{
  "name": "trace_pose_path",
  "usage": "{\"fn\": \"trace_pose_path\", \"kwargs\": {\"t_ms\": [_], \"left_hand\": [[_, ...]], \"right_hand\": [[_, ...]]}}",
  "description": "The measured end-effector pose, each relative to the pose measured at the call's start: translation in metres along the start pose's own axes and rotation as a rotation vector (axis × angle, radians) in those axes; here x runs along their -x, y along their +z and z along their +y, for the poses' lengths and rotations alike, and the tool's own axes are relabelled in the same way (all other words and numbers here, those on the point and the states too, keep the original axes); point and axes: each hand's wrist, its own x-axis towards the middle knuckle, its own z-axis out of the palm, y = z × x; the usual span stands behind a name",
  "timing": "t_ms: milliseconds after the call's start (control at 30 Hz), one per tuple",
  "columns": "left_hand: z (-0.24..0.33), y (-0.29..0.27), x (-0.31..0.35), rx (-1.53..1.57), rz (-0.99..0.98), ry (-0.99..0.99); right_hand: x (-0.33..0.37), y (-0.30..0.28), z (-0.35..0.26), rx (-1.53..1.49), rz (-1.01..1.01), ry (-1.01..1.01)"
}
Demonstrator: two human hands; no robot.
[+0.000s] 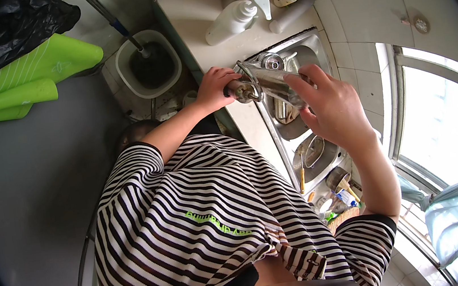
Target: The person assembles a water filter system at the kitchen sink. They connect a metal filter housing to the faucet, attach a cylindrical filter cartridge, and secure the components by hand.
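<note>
Over the edge of the steel sink (321, 54), I hold a long, shiny grey object (274, 83) with a metal wire loop at its near end; its kind I cannot make out. My left hand (215, 90) is closed on the dark end beside the loop. My right hand (334, 106) curls its fingers round the other end, which partly hides that end. Beneath, the sink holds a round metal strainer (271, 60) and some metal ware. In the sink's nearer basin lies a round wire-rimmed item (314, 151).
A white pump bottle (230, 23) and other bottles stand on the counter (181, 6). Left of it, a mop (117, 25) rests in a white bucket (123, 70). Green mats (53, 59) and a black plastic bag (25, 22) lie further left. Right is a bright window (437, 117).
</note>
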Motion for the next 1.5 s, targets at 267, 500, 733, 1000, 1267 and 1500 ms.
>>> {"fn": "trace_pose_path", "kwargs": {"t_ms": [267,500,733,1000,1267,1500], "left_hand": [[0.002,-0.001,0.000,-0.007,-0.008,0.003],[0.002,-0.001,0.001,-0.020,-0.013,0.002],[0.001,0.000,0.000,-0.015,-0.011,0.009],[0.005,-0.003,-0.001,-0.014,0.006,0.013],[0.006,-0.004,-0.001,-0.012,0.009,0.015],[0.003,-0.002,-0.001,-0.029,0.017,0.032]], "right_hand": [[0.003,0.005,-0.001,-0.076,-0.015,0.198],[0.003,-0.001,0.002,-0.051,0.020,0.004],[0.004,0.008,0.004,-0.083,-0.043,0.224],[0.001,-0.001,0.002,-0.066,-0.010,0.032],[-0.003,0.007,0.002,-0.036,-0.032,0.201],[-0.007,-0.002,0.001,-0.085,0.112,0.035]]}}
